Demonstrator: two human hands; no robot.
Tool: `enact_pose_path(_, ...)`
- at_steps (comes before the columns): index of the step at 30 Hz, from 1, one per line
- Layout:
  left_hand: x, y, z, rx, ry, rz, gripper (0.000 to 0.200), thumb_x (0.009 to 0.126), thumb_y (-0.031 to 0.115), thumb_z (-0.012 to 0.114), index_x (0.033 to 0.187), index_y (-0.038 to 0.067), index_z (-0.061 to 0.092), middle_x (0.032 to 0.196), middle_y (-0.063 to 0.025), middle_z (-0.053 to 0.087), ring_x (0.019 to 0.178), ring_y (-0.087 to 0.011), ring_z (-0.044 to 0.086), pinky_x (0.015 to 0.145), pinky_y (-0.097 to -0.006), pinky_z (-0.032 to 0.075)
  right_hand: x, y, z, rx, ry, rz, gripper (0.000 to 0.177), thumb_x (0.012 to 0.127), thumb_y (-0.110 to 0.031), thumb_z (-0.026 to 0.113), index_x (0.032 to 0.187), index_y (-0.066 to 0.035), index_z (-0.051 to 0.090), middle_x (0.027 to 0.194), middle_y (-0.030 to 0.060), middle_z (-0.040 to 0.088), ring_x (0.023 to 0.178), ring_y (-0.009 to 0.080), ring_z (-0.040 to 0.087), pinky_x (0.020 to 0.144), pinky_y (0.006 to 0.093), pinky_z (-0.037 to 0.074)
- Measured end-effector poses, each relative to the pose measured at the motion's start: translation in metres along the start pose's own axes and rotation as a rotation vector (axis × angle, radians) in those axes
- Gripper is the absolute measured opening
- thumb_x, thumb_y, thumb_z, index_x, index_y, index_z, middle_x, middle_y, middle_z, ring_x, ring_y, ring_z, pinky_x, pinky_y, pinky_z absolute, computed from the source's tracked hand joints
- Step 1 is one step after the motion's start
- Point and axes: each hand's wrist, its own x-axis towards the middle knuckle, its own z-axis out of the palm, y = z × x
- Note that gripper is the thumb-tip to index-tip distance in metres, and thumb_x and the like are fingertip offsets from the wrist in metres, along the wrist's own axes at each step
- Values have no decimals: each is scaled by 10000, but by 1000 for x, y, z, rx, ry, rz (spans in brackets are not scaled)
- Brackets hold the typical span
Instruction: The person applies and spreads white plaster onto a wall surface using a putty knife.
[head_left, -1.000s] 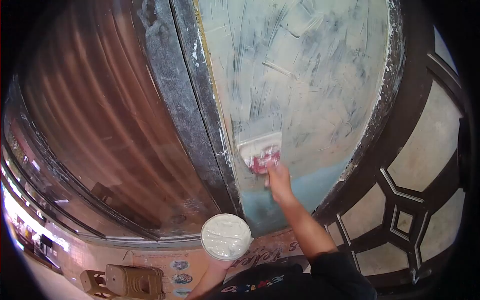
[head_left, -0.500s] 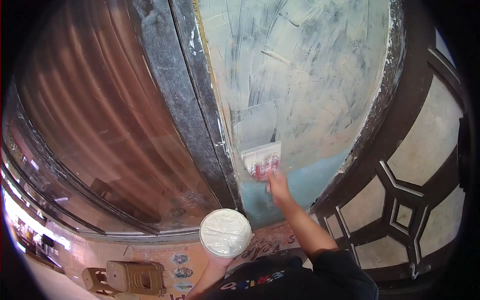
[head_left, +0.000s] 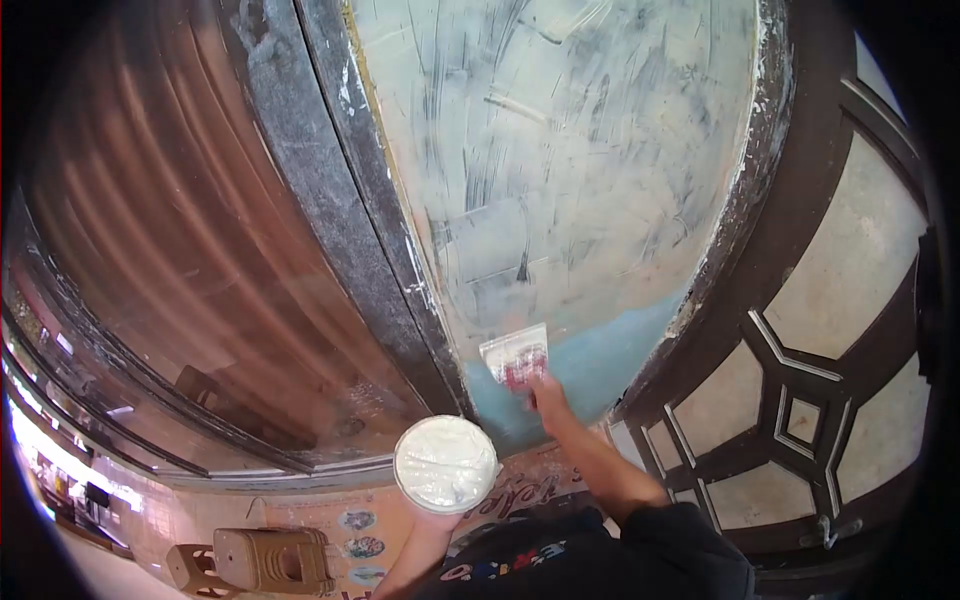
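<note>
From below, my left hand (head_left: 437,523) holds up a round tub (head_left: 397,472) filled with creamy white putty (head_left: 448,462); its fingers are mostly hidden under the tub. In my right hand (head_left: 545,396) is a wide putty knife (head_left: 516,352), gripped by its handle. White putty and red patches show on the knife. The blade is at the lower part of a wall panel (head_left: 590,180) that has streaky whitish putty over most of it. Below lies a strip of light blue wall (head_left: 590,360).
A dark, paint-flecked frame (head_left: 320,190) borders the panel on the left, beside glass with a brown curtain (head_left: 160,200) behind it. Right is a dark door (head_left: 770,370) with pale panes. Stacked brown plastic stools (head_left: 270,560) stand on the floor at lower left.
My right hand and the putty knife have moved down the wall, towards the blue strip. My left hand still holds the tub in about the same place. The view has shifted slightly.
</note>
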Motion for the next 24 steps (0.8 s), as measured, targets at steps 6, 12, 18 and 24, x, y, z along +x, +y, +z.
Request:
enact_pose_path(6,6,-14,-5,-266,-46,-41,698,971,602,378,1495,141,391,1538,-158,396,1397,-419,388,1149,-685,250,9,-46,-5,-35,-94,-181,271,1023,-327,565,972,-64,604,753,-13,568,583,70,481,531,250,395)
enact_pose_path(12,26,-51,14,48,-48,42,702,965,596,383,1508,153,391,1557,-143,384,1423,-399,366,1164,-677,218,39,-88,-17,38,-117,-300,257,1025,-300,565,992,-55,632,823,3,630,615,62,484,563,242,409)
enact_pose_path(18,28,-76,27,-332,-125,-6,713,964,600,388,1508,138,387,1558,-151,378,1420,-412,364,1168,-677,211,8,-46,-60,-74,-107,-86,258,1025,-328,570,970,-77,597,752,-8,626,559,63,482,529,235,388)
enact_pose_path(24,36,-100,49,-470,-139,-47,740,949,625,394,1507,138,388,1563,-156,368,1420,-419,360,1171,-671,210,52,-136,-37,-70,-103,-394,251,1042,-295,539,937,-72,590,729,6,590,575,77,473,534,252,377)
